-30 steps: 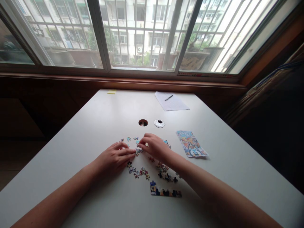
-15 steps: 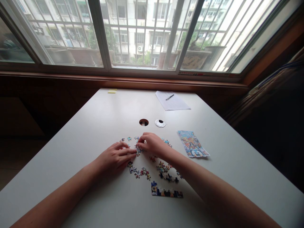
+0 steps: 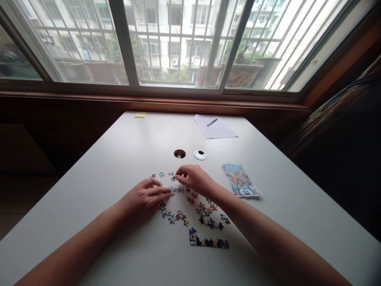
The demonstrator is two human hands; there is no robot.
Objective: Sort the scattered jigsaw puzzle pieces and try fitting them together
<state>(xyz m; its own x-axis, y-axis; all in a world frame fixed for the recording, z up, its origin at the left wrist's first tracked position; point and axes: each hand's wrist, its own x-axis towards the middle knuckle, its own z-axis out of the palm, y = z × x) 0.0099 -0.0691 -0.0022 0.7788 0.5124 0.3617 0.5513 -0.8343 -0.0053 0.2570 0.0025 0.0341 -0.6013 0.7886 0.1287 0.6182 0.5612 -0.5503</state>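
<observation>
Loose jigsaw puzzle pieces lie in small groups around both hands. My left hand rests on the table with its fingers stretched out. Its fingertips touch a few pale blue pieces in the middle. Just above these, my right hand is closed in a pinch at a small puzzle piece, which its fingertips partly cover. Closer to me lies a joined corner strip of dark pieces. Other pieces are hidden under my hands.
A colourful picture sheet lies to the right. Farther back are a round cable hole, its metal cover, paper sheets with a pen on them, and yellow sticky notes. A barred window stands beyond the table.
My right hand has shifted slightly right and away from me, uncovering pale pieces beside my left fingertips. My left hand has stayed in place.
</observation>
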